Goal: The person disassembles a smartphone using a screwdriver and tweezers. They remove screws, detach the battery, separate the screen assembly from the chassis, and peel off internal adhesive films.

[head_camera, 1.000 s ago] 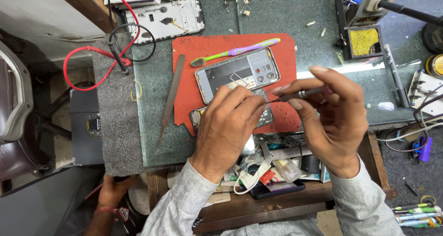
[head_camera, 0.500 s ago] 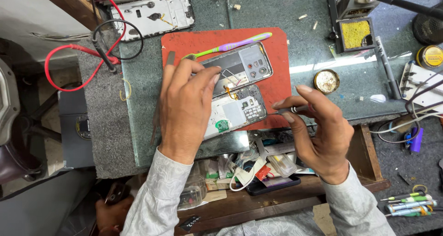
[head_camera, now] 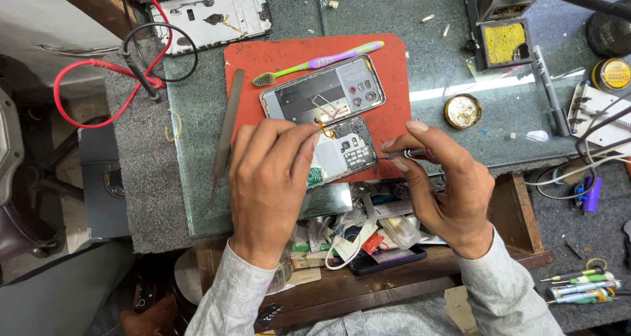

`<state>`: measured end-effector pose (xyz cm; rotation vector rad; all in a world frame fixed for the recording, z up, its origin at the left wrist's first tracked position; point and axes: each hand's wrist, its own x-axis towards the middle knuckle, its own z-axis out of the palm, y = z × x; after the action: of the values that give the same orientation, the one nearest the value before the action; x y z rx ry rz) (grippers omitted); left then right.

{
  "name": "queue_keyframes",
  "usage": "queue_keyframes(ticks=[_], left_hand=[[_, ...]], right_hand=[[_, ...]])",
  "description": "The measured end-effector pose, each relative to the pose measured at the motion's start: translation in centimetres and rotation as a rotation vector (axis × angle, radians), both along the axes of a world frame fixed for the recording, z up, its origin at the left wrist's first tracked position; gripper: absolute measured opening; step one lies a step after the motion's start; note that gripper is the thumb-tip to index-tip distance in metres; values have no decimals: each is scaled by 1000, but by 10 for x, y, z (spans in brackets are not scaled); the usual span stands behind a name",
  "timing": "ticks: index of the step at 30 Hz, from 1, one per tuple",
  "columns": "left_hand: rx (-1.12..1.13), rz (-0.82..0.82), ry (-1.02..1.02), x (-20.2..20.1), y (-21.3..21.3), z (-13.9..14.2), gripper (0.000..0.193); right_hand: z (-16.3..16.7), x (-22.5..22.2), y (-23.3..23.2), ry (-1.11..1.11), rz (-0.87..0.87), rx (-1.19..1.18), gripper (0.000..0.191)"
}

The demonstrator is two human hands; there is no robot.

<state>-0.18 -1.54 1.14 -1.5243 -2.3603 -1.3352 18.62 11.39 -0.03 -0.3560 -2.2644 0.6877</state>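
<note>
Pinched shut on a thin dark tool (head_camera: 404, 154): right grip (head_camera: 447, 185), thumb and forefinger closed around the shaft, tip aimed toward 9 o'clock at the opened phone (head_camera: 345, 153). Left grip (head_camera: 269, 178) pressed flat on that phone's near end, fingers together, fingertips (head_camera: 309, 137) at a small orange cable; holding down rather than clasping, nothing enclosed. Opened phone lying on the red mat (head_camera: 394, 67), circuit side up, just at 6 o'clock of a second phone shell (head_camera: 322, 89), the two touching or nearly so. Toothbrush (head_camera: 319, 63) with green and purple handle along the mat's 12 o'clock edge. Long metal file (head_camera: 227, 135) on the glass counter (head_camera: 197, 198) at 9 o'clock of the mat. Round tin (head_camera: 463, 111) at 3 o'clock of the mat, yellow sponge in its holder (head_camera: 505, 44) toward 1 o'clock. Red and black wires (head_camera: 98, 67) looped at 10 o'clock, beside another bare phone frame (head_camera: 210, 14). Open drawer (head_camera: 368, 237) of small parts at 6 o'clock, between the forearms.
</note>
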Motion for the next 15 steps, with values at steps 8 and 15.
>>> queue_keyframes(ticks=[8, 15], left_hand=[[-27, -43, -57, 11, -1, -12, 14], [-15, -29, 8, 17, -2, -14, 15]], right_hand=[[2, 0, 0, -13, -8, 13, 53], [13, -6, 1, -20, -64, 202, 51]])
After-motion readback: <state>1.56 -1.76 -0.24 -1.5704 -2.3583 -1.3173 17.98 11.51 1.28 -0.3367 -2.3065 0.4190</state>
